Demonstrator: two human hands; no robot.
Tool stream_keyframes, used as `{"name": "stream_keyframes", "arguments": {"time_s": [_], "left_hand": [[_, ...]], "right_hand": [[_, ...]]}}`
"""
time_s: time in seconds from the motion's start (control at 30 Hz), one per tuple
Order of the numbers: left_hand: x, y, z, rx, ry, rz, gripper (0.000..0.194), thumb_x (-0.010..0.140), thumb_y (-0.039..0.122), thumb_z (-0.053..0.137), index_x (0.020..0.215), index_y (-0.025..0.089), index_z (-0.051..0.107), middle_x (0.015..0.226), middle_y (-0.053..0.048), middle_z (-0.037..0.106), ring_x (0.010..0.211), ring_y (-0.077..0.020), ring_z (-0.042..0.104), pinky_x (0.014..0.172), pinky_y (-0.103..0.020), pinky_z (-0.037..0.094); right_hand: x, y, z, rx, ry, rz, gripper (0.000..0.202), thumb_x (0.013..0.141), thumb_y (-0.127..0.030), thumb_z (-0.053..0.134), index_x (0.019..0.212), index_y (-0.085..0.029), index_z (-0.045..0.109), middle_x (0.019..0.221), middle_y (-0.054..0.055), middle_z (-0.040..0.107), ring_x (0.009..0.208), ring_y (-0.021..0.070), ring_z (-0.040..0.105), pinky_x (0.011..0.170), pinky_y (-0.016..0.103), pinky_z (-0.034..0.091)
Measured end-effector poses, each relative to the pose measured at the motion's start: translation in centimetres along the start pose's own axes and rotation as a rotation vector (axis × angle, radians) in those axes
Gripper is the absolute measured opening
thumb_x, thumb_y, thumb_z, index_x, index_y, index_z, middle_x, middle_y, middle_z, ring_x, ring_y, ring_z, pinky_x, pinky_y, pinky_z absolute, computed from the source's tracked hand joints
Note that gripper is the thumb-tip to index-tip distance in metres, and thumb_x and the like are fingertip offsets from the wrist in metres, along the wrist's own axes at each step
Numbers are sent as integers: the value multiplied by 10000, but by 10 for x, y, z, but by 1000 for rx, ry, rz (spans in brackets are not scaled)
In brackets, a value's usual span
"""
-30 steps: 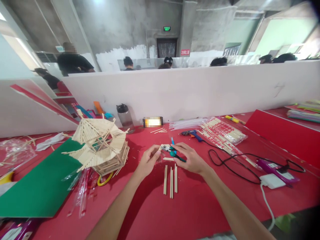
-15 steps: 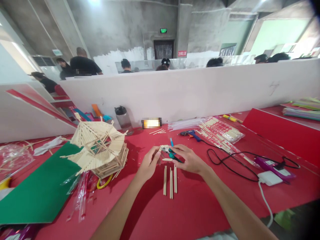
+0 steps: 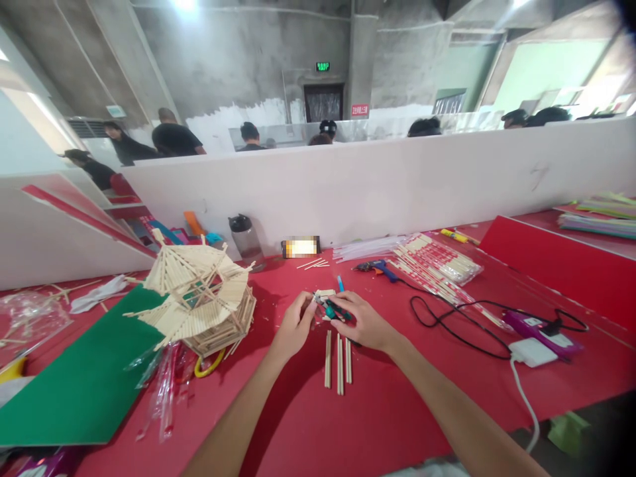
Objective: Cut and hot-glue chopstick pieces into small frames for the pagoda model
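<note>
My right hand (image 3: 366,321) is closed round the teal-and-black handles of a pair of cutting pliers (image 3: 330,311), whose metal jaws point left. At those jaws, the fingertips of my left hand (image 3: 294,326) pinch a short wooden stick, mostly hidden by the fingers. Just beyond the jaws lie short pale wooden pieces (image 3: 326,293). Nearer to me, several cut wooden sticks (image 3: 340,364) lie side by side in small groups on the red tabletop (image 3: 387,417). A blue pen-like thing (image 3: 340,283) lies behind the pliers.
To the left, a model pavilion of wooden sticks (image 3: 209,298) stands partly over a green board (image 3: 74,371). A bottle (image 3: 246,240) is behind it. On the right are a glue gun (image 3: 377,267), bagged sticks (image 3: 437,258), a black cable (image 3: 462,306) and a white plug (image 3: 532,352).
The pliers have turned and shifted slightly left, with my right hand closer to my left. My left hand stays almost in place. The loose sticks have not moved.
</note>
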State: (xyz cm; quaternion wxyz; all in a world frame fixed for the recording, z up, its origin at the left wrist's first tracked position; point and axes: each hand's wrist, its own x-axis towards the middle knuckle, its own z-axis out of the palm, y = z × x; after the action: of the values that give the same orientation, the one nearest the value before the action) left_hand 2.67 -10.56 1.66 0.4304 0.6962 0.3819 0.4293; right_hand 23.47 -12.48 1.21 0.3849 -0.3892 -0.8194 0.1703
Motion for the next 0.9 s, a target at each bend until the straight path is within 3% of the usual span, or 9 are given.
{"name": "stream_keyframes", "arguments": {"time_s": [0.17,0.47,0.6,0.9], "left_hand": [[0,3,-1,29,5,15,290,964,480,473,881,207,530,702,31,560,567,-113,482,582,-226,388],[0,-1,-4,161,24,63,277,996,431,411,889,201,524,721,32,553,607,-120,486,620,-229,400],[0,-1,-6,200,12,85,251,1000,403,413,915,201,535,746,25,578,629,-124,503,649,-233,410],[1,7,-10,257,-22,118,220,1006,356,420,980,193,565,835,-2,607,779,-153,560,770,-251,423]], "right_hand": [[-1,2,4,-59,-48,25,446,923,-306,559,1356,-212,520,1259,117,632,1134,282,565,1021,452,434],[-6,4,16,-77,-99,19,558,946,-265,497,1474,-185,336,1395,172,508,1292,302,478,1085,500,383],[-6,8,18,-121,-86,14,521,953,-263,472,1451,-166,351,1344,183,528,1257,311,491,1064,508,400],[-2,2,1,-155,-95,12,476,937,-260,495,1398,-171,416,1280,161,585,1203,294,531,1028,466,433]]}}
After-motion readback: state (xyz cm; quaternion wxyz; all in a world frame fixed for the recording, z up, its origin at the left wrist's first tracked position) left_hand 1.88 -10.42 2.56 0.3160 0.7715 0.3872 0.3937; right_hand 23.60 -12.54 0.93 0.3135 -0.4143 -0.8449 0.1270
